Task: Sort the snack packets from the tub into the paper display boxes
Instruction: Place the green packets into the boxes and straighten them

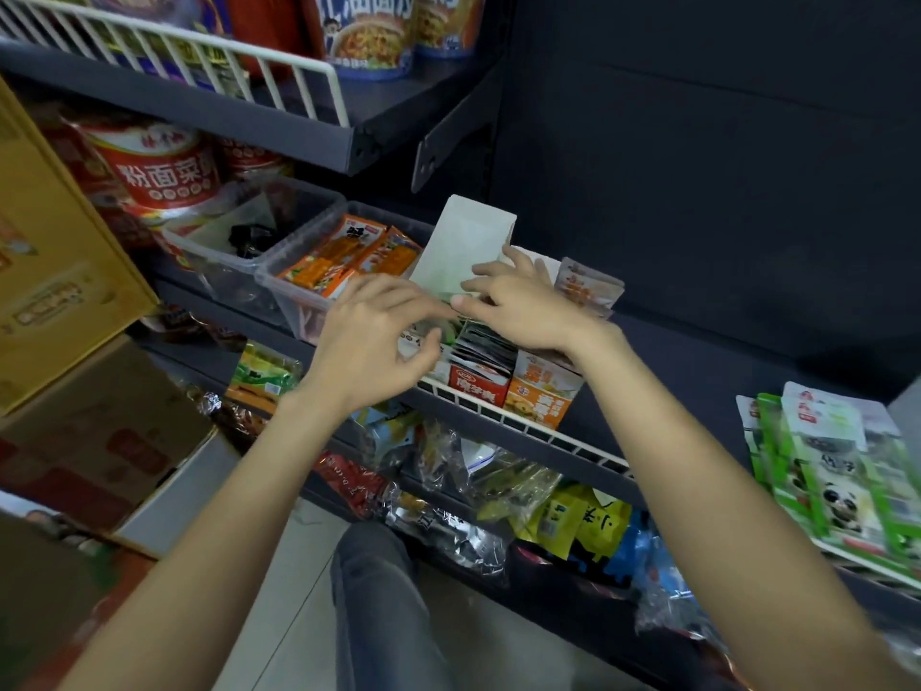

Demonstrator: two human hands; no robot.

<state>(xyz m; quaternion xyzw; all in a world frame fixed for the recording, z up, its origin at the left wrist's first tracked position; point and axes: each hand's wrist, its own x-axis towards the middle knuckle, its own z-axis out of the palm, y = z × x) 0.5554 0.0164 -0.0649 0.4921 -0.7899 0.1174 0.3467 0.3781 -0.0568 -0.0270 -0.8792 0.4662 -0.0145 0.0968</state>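
A clear plastic tub (279, 284) on the middle shelf holds orange snack packets (349, 256). To its right stand paper display boxes: a red one (476, 384) filled with dark packets (486, 344), and an orange one (540, 394). A white box flap (466, 244) stands up behind them. My left hand (371, 336) hovers over the leftmost box with fingers curled, pinching a small greenish packet (448, 324). My right hand (523, 304) rests over the boxes, its fingers touching the flap and the packets below. What lies under the hands is hidden.
A second clear tub (219, 236) stands left of the first, beside red noodle cups (159, 167). A white wire rail (523, 423) edges the shelf. Loose snack bags (498, 491) fill the lower shelf. Green panda packets (837, 471) sit at right, cardboard boxes (75, 341) at left.
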